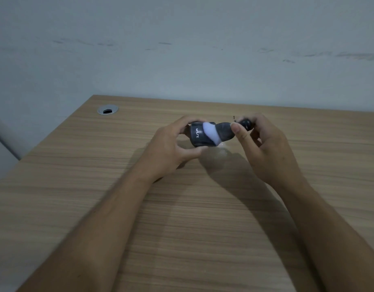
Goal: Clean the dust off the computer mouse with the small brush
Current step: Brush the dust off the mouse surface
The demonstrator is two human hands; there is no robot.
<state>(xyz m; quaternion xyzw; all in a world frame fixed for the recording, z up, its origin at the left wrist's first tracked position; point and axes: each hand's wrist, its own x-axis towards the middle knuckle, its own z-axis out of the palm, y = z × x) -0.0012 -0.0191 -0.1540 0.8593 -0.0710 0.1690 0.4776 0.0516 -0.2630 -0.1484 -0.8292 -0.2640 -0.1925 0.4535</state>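
My left hand (169,147) grips a dark computer mouse (199,137) with white lettering, lifted a little above the wooden desk (182,218). My right hand (264,148) pinches the black handle of a small brush (224,132). The brush's bristles, dark at the base and white at the tips, press against the right side of the mouse. Both are slightly blurred. A faint patch of pale dust (221,151) lies on the desk just below the brush.
A round metal cable grommet (107,109) sits in the desk's far left corner. A grey scuffed wall (182,49) rises behind the desk. The desk's left edge runs diagonally toward me.
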